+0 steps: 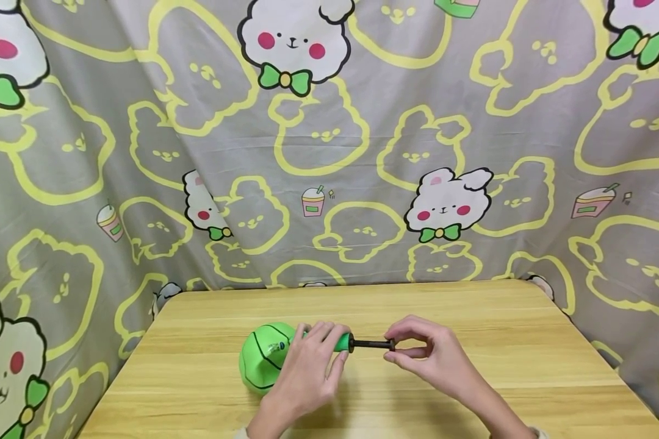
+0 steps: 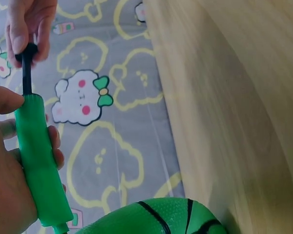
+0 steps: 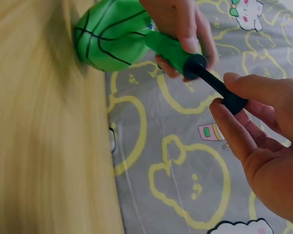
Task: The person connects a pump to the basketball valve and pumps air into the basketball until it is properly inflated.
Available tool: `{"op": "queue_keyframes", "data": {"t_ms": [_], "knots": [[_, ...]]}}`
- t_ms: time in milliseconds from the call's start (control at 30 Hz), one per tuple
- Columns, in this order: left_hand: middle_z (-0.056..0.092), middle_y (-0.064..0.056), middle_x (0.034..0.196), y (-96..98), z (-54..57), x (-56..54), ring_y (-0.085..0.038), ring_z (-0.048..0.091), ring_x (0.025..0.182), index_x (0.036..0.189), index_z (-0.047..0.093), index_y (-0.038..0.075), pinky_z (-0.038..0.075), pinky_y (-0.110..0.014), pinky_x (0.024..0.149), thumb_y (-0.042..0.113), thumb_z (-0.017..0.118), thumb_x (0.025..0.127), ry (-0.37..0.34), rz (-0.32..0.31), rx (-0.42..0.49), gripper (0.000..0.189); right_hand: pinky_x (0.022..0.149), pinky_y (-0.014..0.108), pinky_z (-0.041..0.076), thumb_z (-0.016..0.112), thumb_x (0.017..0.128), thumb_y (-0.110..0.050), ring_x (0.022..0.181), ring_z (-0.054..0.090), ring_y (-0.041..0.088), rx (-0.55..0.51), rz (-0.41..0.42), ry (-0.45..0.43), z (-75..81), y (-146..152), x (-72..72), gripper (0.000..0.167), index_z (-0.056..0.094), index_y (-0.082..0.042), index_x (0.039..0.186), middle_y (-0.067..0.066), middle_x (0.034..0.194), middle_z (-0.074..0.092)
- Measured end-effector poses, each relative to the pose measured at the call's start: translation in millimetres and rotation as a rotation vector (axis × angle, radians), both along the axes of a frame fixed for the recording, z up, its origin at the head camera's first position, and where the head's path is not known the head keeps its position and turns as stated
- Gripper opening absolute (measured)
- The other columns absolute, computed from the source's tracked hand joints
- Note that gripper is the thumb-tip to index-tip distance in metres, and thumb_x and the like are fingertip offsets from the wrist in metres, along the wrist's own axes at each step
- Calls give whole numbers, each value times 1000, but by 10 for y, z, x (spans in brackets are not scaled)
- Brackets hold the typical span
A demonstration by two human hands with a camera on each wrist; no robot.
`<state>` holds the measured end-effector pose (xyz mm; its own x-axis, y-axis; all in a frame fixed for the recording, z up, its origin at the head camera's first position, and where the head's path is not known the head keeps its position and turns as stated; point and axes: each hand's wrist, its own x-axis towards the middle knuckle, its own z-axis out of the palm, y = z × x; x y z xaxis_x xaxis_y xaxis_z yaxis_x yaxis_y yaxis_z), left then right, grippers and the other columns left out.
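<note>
A small green ball [image 1: 259, 353] with black seam lines sits on the table, dented on the side facing me. Beside it my left hand [image 1: 309, 363] grips the green barrel of a hand pump [image 2: 41, 161], its nozzle end pointing at the ball. Where nozzle and ball meet is mostly covered by that hand in the head view. The black plunger rod [image 1: 372, 344] sticks out of the barrel toward the right. At the rod's end my right hand [image 1: 434, 350] pinches the black knob [image 3: 234, 103] between thumb and fingers.
Both hands work above a light wood-grain table [image 1: 483, 329]. A grey curtain [image 1: 362, 183] with yellow outlines and white cartoon animals hangs behind the table and along its sides.
</note>
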<state>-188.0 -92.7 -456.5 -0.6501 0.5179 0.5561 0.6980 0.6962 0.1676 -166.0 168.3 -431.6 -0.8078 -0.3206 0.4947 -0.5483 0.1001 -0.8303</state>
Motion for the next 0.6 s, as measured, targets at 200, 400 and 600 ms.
{"op": "queue_keyframes", "data": {"t_ms": [200,400,600], "knots": [[67,5,113,-81,38,-35,-12,60,107,124,64,19,43,-42,93,27,62,96,8,31,18,30,75,39,60,80,86,1,99,70,22,-16,1,-14,80,137,-3,23,72,-2,107,10,106,69],[65,8,106,-121,50,-66,-10,59,99,121,64,20,42,-39,89,25,58,94,22,23,36,27,76,41,60,80,85,3,99,69,21,-15,-8,-20,135,257,-6,25,72,-6,107,11,105,68],[66,6,105,-112,50,-68,-10,59,97,120,65,18,43,-40,89,26,60,95,35,19,43,27,77,40,59,79,86,2,103,70,21,-1,1,-11,155,305,-9,27,73,-5,111,14,110,68]]}}
